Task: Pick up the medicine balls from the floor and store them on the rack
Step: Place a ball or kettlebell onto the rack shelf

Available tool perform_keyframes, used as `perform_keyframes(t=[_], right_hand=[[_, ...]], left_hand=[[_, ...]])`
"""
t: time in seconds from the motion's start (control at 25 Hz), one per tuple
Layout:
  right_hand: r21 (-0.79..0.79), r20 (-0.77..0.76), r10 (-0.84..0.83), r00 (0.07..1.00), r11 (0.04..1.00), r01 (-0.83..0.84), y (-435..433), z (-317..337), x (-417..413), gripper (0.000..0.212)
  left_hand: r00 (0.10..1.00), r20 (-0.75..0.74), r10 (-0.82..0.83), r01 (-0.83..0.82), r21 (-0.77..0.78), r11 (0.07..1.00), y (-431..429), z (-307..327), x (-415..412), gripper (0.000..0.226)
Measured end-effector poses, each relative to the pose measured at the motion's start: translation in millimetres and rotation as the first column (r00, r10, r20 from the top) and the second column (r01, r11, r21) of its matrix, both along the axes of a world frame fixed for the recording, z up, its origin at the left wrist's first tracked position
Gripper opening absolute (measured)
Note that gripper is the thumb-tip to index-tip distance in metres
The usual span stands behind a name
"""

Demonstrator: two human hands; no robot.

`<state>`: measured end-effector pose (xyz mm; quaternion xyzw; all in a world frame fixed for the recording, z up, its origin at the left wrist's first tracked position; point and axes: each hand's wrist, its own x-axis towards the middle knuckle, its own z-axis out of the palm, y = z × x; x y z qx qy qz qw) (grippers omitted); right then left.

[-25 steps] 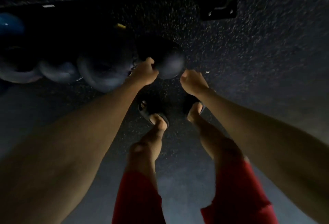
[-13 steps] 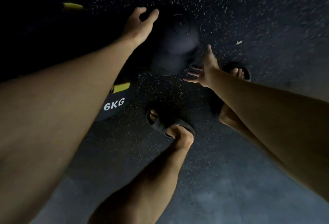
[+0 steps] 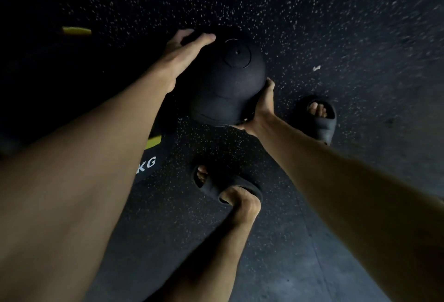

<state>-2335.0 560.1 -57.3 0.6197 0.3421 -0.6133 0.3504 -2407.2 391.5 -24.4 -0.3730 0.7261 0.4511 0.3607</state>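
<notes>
A black medicine ball with a round valve disc on top is held between both my hands above the speckled floor. My left hand grips its upper left side, fingers curled over the top. My right hand cups its lower right side from underneath. A second black ball with a yellow stripe and white "KG" lettering lies on the floor at the left, mostly hidden behind my left forearm. The rack is out of view.
My feet in dark slides stand on the black speckled rubber floor, one below the ball, the other at its right. A yellow mark shows in the dark at the upper left.
My view dropped from the rack and row of balls to the floor. My right hand, open beside the ball half a second ago, now presses under it, and both hands clasp it.
</notes>
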Motion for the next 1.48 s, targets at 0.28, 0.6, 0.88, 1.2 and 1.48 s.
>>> perform_keyframes(t=[0.28, 0.6, 0.88, 1.2, 1.48], right_hand=[[0.065, -0.042, -0.072, 0.997, 0.995, 0.074, 32, 75, 36, 0.065], [0.266, -0.240, 0.096, 0.966, 0.964, -0.030, 65, 306, 32, 0.078], [0.301, -0.491, 0.326, 0.808, 0.934, -0.194, 74, 566, 26, 0.061], [0.430, -0.760, 0.470, 0.448, 0.881, -0.196, 78, 743, 29, 0.064], [0.533, -0.845, 0.534, 0.029, 0.846, -0.016, 80, 855, -1, 0.053]], left_hand=[[1.000, -0.008, 0.020, -0.019, 0.079, 0.997, 32, 80, 21, 0.063], [0.960, -0.141, 0.242, -0.225, 0.123, 0.966, 49, 315, 53, 0.063], [0.860, -0.404, 0.313, -0.264, 0.173, 0.949, 47, 568, 77, 0.050], [0.611, -0.628, 0.481, -0.330, 0.351, 0.876, 41, 740, 109, 0.049], [0.285, -0.725, 0.627, -0.309, 0.550, 0.776, 51, 832, 113, 0.044]])
